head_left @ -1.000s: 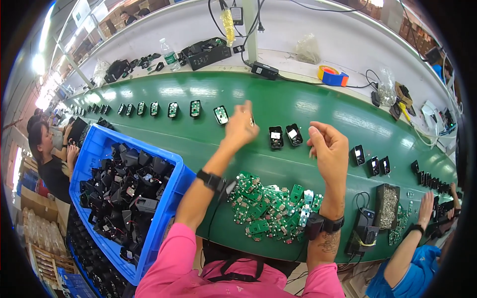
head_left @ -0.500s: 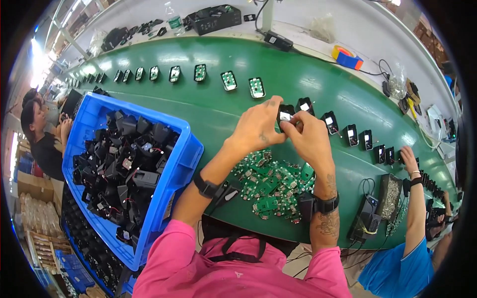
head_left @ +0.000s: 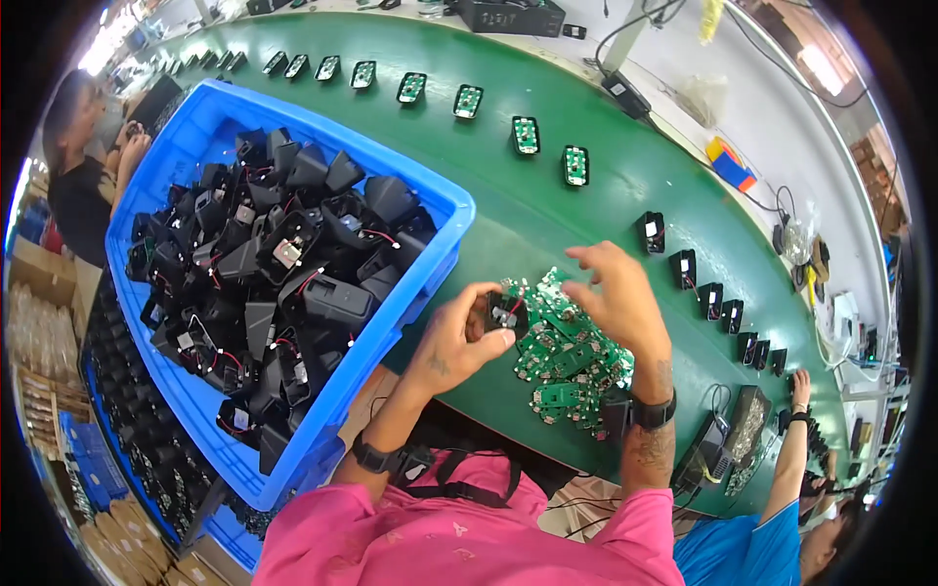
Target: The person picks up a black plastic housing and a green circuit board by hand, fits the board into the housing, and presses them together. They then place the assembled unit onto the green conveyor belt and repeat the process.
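Observation:
My left hand (head_left: pixel 451 342) is closed around a black plastic housing (head_left: pixel 507 314). Its hollow side faces up, showing a small metal part and a red wire inside. My right hand (head_left: pixel 621 301) hangs to the right of the housing, fingers spread and holding nothing. Below it lies a loose pile of green circuit boards (head_left: pixel 572 356) on the green tabletop. To the left, a blue bin (head_left: pixel 435 192) is heaped with black housings (head_left: pixel 259 327) that have red wires.
A row of housings with green boards (head_left: pixel 526 135) runs off to the far left. Several housings without boards (head_left: pixel 684 267) continue to the right. A black desk device (head_left: pixel 705 451) stands near a tray of small parts (head_left: pixel 746 428). Co-workers sit left and right.
Both hands have come back from the row of housings. My left hand now has a housing near the pile, and my right hand has come away, open. The view has shifted.

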`<action>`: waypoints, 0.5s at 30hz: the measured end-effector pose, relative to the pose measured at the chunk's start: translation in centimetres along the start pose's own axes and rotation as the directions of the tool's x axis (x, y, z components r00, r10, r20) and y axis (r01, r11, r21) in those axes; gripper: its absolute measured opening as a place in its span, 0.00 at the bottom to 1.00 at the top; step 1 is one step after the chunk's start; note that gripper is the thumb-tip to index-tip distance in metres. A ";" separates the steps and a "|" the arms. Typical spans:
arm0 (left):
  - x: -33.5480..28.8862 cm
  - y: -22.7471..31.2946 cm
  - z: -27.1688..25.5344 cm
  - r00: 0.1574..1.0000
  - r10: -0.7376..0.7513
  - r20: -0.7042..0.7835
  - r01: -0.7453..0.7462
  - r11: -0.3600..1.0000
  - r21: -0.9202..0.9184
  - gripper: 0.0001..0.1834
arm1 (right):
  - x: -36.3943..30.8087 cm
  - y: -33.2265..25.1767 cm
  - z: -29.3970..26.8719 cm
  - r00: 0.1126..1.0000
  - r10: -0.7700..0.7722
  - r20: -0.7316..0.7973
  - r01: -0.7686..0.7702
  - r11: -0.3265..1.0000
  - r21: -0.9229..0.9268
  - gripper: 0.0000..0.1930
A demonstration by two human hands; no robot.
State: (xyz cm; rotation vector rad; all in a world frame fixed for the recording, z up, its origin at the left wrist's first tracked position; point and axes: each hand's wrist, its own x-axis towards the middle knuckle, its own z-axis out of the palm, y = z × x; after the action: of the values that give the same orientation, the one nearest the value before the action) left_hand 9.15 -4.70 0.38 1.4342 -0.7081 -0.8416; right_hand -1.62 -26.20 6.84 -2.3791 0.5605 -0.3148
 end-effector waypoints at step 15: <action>-3.1 -3.3 0.4 0.946 0.302 -0.118 -0.275 0.940 0.200 0.39 | 0.2 0.1 0.2 0.979 0.089 0.183 -0.014 0.927 -0.376 0.18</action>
State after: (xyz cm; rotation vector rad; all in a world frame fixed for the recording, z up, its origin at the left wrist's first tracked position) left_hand 6.94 -2.18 -2.62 1.4912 -0.8745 -0.4459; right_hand -1.44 -26.25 6.64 -2.7143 0.6328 0.0609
